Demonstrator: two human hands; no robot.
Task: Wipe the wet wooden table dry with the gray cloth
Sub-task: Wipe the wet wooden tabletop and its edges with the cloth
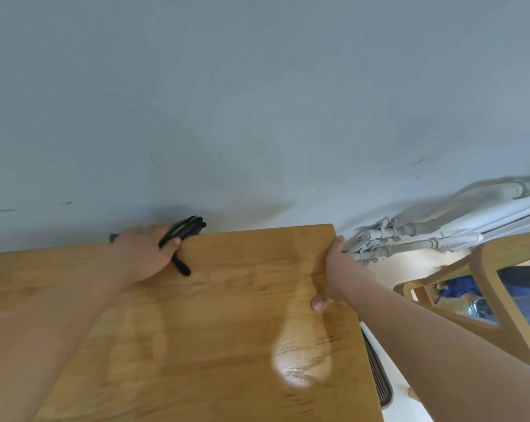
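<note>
1. Nearest the camera, the wooden desk point(227, 300) carries a glossy wet patch point(300, 373) towards its right side. A fainter, duller mark lies to the left of it.

2. Right grip point(333, 269): clamped on the right edge of the desk, thumb on the top surface, fingers wrapped over the side.

3. Left grip point(148, 254): at the far edge of the desk, fingers curled round a black object point(183, 239) with a yellow-green stripe. What the object is cannot be told.

4. The gray cloth is not in view. Neither grip holds it.

5. Handling, as a judgement: the cloth should be light, soft and limp. Bunch it into a pad or spread it flat under the palm, and press it down firmly. The desk top is hard and stiff, and probably slick where wet. One grip must be freed before wiping can begin.

6. To the right stands a wooden chair point(501, 300). Beyond the desk are gray pipes point(409, 236) and a plain wall point(257, 102).
</note>
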